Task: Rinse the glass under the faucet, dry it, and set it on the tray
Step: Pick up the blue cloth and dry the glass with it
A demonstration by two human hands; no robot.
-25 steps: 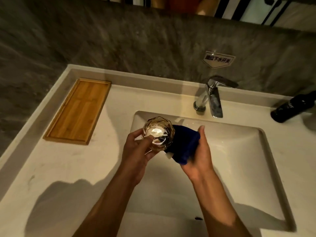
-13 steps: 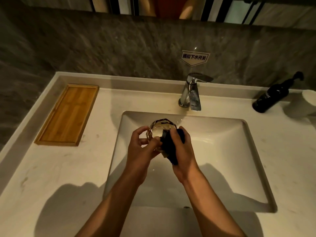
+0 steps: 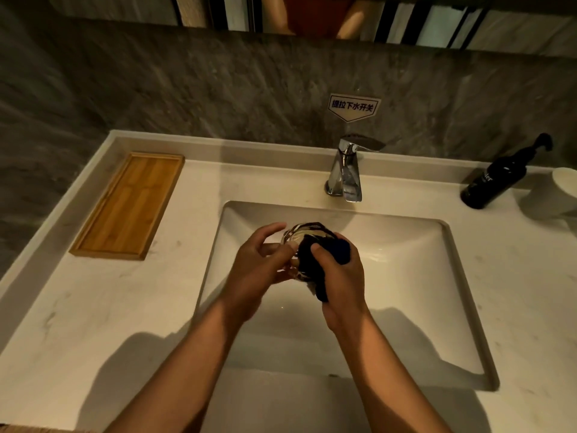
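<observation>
I hold a faceted clear glass (image 3: pixel 298 234) over the white sink basin (image 3: pixel 406 276), its mouth tilted toward me. My left hand (image 3: pixel 259 270) grips the glass from the left side. My right hand (image 3: pixel 340 279) presses a dark blue cloth (image 3: pixel 324 254) into and over the glass's right side, hiding much of it. The chrome faucet (image 3: pixel 346 173) stands behind the basin with no water running. The wooden tray (image 3: pixel 128 204) lies on the counter at the back left, with nothing on it.
A black pump bottle (image 3: pixel 496 179) leans at the back right of the counter, next to a white cup (image 3: pixel 562 192) at the frame edge. A small sign (image 3: pixel 354 106) is fixed to the grey stone wall above the faucet.
The cloth, first held open beside the glass, is now wrapped over its right side and pushed into it. My right hand has closed in on the glass.
</observation>
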